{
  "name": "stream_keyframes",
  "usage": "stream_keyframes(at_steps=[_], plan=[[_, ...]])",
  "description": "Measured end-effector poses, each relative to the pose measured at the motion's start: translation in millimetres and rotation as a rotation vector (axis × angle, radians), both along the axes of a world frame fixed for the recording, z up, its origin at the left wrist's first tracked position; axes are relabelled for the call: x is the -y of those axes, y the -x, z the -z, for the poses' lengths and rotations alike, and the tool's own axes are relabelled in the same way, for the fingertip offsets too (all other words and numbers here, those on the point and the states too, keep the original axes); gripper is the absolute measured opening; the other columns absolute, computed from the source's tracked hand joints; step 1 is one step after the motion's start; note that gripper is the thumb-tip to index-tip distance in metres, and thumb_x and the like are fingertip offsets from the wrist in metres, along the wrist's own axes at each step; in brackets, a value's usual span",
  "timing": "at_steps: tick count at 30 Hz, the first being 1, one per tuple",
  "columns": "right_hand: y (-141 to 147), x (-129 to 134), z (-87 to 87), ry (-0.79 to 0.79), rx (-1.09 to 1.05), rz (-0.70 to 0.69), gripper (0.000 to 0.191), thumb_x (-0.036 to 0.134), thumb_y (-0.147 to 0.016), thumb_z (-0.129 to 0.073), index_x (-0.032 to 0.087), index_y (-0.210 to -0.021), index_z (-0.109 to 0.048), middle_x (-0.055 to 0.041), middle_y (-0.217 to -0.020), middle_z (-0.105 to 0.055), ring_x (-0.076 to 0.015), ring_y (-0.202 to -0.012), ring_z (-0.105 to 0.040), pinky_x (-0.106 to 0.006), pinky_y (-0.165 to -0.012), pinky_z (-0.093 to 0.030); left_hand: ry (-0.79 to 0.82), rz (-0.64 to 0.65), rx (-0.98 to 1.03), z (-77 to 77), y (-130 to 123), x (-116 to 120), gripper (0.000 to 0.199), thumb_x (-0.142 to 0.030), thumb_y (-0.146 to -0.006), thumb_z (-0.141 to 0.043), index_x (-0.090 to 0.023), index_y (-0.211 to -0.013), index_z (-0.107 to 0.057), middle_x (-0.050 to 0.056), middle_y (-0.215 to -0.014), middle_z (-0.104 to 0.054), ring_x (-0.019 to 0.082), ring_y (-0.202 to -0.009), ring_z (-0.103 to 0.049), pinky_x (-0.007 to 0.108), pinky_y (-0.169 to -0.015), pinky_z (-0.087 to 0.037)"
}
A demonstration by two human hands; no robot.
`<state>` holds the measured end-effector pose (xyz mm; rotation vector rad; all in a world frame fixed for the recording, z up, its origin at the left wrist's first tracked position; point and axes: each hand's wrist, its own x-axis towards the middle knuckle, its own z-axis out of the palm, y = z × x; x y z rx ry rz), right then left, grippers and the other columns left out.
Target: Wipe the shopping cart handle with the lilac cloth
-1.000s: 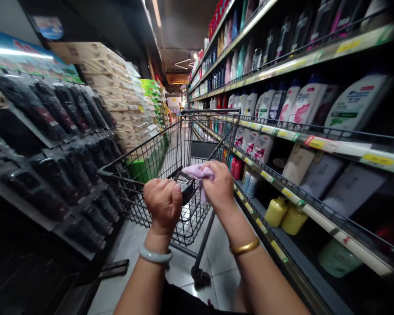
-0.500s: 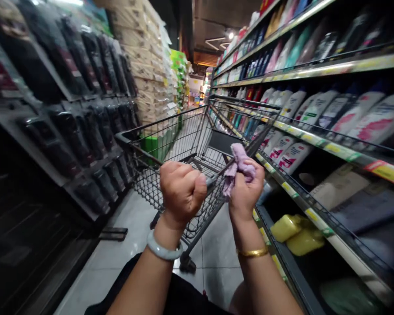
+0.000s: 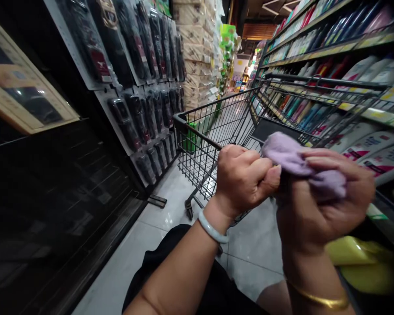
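Observation:
My left hand (image 3: 244,177), with a pale bangle at the wrist, is closed in a fist round the near rim of a dark wire shopping cart (image 3: 198,134). The stretch of rim inside the fist is hidden. To its right, my right hand (image 3: 330,210) pinches a crumpled lilac cloth (image 3: 284,153) between thumb and fingers. The cloth bulges out on both sides of the grip and is slightly blurred. Whether it touches the cart's rim behind it cannot be seen.
Shelves of bottles (image 3: 377,151) line the right side, close to my right hand. Yellow containers (image 3: 357,253) sit low there. Packaged belts (image 3: 139,113) hang at left, beside stacked packs (image 3: 195,52). A cart wheel (image 3: 189,211) rests on the tiled floor (image 3: 164,218).
My right hand, with the cloth, has come nearer to me and turned, apart from the rim it was wiping against. My left hand keeps its grip. The view has swung left.

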<state>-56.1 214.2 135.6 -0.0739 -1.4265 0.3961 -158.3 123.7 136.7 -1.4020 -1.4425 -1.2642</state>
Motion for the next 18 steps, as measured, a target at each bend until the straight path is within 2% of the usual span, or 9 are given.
stream_keyframes(at_steps=[2,4,7,9,11,13,15,18], plan=[[-6,2,-0.2,-0.111,0.155,0.023,0.022,0.023,-0.082,-0.071,0.032,-0.102,-0.070,-0.0044,-0.098,-0.070,-0.0312,-0.103,-0.071,-0.059,-0.100,-0.055,0.033,-0.011,-0.014,1.0,1,1,0.053,-0.046,-0.110,-0.033,-0.023,-0.074,-0.064,0.006,-0.076,-0.065,0.022,-0.087,-0.056,0.045,-0.090,-0.037],[-11,-8,2.7,-0.135,0.201,0.114,0.023,0.023,-0.079,-0.073,0.031,-0.101,-0.071,-0.0045,-0.096,-0.069,-0.0324,-0.101,-0.071,-0.059,-0.100,-0.054,0.088,-0.015,-0.016,1.9,3,2,0.051,-0.047,-0.110,-0.035,-0.023,-0.077,-0.066,0.006,-0.078,-0.066,0.023,-0.088,-0.056,0.045,-0.091,-0.036],[-10,-20,5.7,0.043,0.067,0.184,0.028,0.019,-0.082,-0.064,0.033,-0.105,-0.071,-0.0049,-0.100,-0.066,-0.0320,-0.104,-0.069,-0.060,-0.100,-0.052,0.124,-0.002,-0.009,3.0,3,1,0.050,-0.048,-0.110,-0.036,-0.023,-0.079,-0.068,0.006,-0.079,-0.067,0.022,-0.087,-0.057,0.045,-0.092,-0.035],[-7,-11,2.9,0.110,0.028,0.148,0.031,0.019,-0.084,-0.061,0.035,-0.109,-0.069,-0.0049,-0.105,-0.065,-0.0319,-0.108,-0.069,-0.060,-0.102,-0.052,0.087,0.009,-0.006,3.6,3,0,0.052,-0.048,-0.110,-0.034,-0.023,-0.079,-0.068,0.006,-0.079,-0.067,0.022,-0.088,-0.058,0.045,-0.092,-0.036],[-5,4,-1.9,0.035,0.111,0.102,0.028,0.021,-0.084,-0.064,0.035,-0.108,-0.070,-0.0046,-0.105,-0.067,-0.0332,-0.113,-0.069,-0.063,-0.107,-0.050,0.046,0.005,-0.005,4.1,4,0,0.052,-0.048,-0.110,-0.034,-0.023,-0.078,-0.067,0.006,-0.079,-0.068,0.023,-0.091,-0.058,0.045,-0.093,-0.038],[-4,8,-3.9,-0.077,0.189,0.060,0.023,0.023,-0.084,-0.068,0.033,-0.105,-0.070,-0.0044,-0.103,-0.070,-0.0340,-0.114,-0.071,-0.064,-0.111,-0.049,0.043,-0.009,-0.004,4.6,6,1,0.050,-0.048,-0.110,-0.036,-0.023,-0.078,-0.067,0.006,-0.079,-0.069,0.023,-0.094,-0.059,0.046,-0.095,-0.039],[-3,-7,0.0,-0.100,0.165,0.047,0.019,0.022,-0.084,-0.067,0.031,-0.101,-0.069,-0.0043,-0.102,-0.071,-0.0327,-0.111,-0.072,-0.061,-0.109,-0.051,0.067,-0.001,0.004,5.9,7,2,0.048,-0.049,-0.109,-0.039,-0.024,-0.079,-0.068,0.006,-0.082,-0.070,0.023,-0.095,-0.061,0.046,-0.097,-0.040],[0,-40,11.5,0.034,0.055,0.112,0.028,0.014,-0.081,-0.063,0.030,-0.103,-0.067,-0.0046,-0.104,-0.069,-0.0296,-0.105,-0.072,-0.055,-0.100,-0.056,0.057,0.049,0.035,12.8,6,0,0.047,-0.053,-0.108,-0.041,-0.024,-0.085,-0.070,0.007,-0.096,-0.074,0.023,-0.104,-0.064,0.048,-0.106,-0.041]])
